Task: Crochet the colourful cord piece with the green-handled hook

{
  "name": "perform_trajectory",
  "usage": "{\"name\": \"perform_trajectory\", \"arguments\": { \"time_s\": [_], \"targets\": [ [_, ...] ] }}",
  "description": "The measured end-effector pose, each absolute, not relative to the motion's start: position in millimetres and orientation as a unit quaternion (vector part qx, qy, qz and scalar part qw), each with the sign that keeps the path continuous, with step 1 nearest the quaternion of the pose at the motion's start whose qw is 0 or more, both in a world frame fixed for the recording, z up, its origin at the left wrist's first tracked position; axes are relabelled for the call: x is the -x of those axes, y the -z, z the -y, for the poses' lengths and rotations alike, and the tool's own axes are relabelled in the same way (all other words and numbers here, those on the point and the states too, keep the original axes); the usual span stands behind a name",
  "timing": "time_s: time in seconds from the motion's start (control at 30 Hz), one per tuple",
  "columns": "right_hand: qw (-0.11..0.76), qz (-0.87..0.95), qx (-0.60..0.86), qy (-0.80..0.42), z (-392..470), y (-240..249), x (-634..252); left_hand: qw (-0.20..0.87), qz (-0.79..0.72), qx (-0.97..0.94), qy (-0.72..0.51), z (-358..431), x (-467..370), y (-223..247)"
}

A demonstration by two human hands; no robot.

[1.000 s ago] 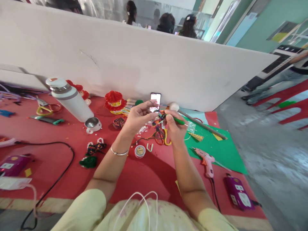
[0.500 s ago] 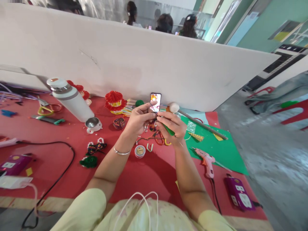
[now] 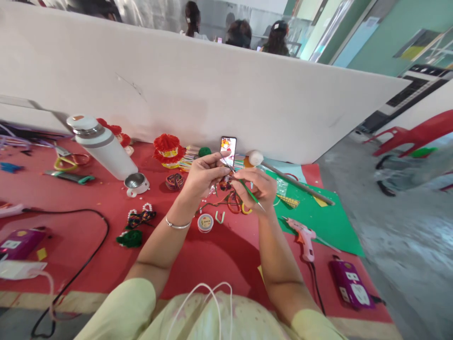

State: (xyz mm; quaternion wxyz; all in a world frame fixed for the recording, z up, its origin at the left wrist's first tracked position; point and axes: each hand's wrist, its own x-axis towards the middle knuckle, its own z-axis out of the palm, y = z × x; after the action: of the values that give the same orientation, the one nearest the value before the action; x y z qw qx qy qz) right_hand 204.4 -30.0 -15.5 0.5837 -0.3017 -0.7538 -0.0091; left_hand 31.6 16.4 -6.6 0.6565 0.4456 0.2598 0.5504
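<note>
The green-handled hook (image 3: 249,190) is pinched between thumb and fingers of the right hand (image 3: 258,186); its handle has been swung from nearly level to a steeper slant across the palm. The multicoloured yarn piece (image 3: 224,184) is pinched by the left hand (image 3: 202,175) and held between both hands, above the red table (image 3: 219,264). The hook's shaft is thereby apparently aligned with the yarn. Beyond, a phone (image 3: 228,144) is propped upright.
</note>
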Motion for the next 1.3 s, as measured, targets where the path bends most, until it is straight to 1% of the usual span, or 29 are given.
{"name": "perform_trajectory", "arguments": {
  "time_s": [0.1,0.17,0.3,0.37,0.47,0.57,0.6,0.67,0.7,0.77,0.83,0.9,0.97,1.17,1.3],
  "targets": [
    [0.590,0.735,0.327,0.067,29,18,-202,0.648,-0.259,-0.434,-0.570,-13,-35,4],
    [0.585,0.736,0.326,0.101,27,22,-200,0.660,-0.256,-0.418,-0.569,-13,-35,3],
    [0.583,0.752,0.289,0.107,23,23,-203,0.703,-0.260,-0.388,-0.535,-17,-29,5],
    [0.577,0.763,0.279,0.081,21,21,-207,0.699,-0.265,-0.395,-0.534,-18,-30,7],
    [0.560,0.774,0.293,0.042,19,21,-210,0.633,-0.276,-0.438,-0.575,-16,-38,12],
    [0.578,0.740,0.327,0.104,18,29,-203,0.552,-0.288,-0.456,-0.636,-9,-51,14],
    [0.587,0.724,0.337,0.135,18,32,-199,0.557,-0.280,-0.441,-0.646,-7,-54,14],
    [0.601,0.701,0.346,0.166,17,40,-193,0.615,-0.255,-0.393,-0.634,-6,-55,12],
    [0.607,0.698,0.343,0.162,17,42,-191,0.655,-0.246,-0.369,-0.612,-6,-53,11],
    [0.623,0.701,0.328,0.114,16,45,-192,0.719,-0.246,-0.340,-0.554,-10,-47,7],
    [0.639,0.702,0.311,0.041,14,44,-197,0.741,-0.260,-0.332,-0.523,-14,-39,4],
    [0.642,0.704,0.302,-0.015,12,41,-204,0.741,-0.276,-0.334,-0.513,-17,-34,1],
    [0.633,0.715,0.294,-0.044,10,39,-211,0.739,-0.284,-0.336,-0.510,-18,-32,1],
    [0.610,0.747,0.250,-0.086,6,34,-226,0.737,-0.290,-0.349,-0.501,-19,-32,5],
    [0.584,0.763,0.264,-0.088,8,29,-232,0.700,-0.294,-0.382,-0.526,-18,-30,5]
  ]
}}
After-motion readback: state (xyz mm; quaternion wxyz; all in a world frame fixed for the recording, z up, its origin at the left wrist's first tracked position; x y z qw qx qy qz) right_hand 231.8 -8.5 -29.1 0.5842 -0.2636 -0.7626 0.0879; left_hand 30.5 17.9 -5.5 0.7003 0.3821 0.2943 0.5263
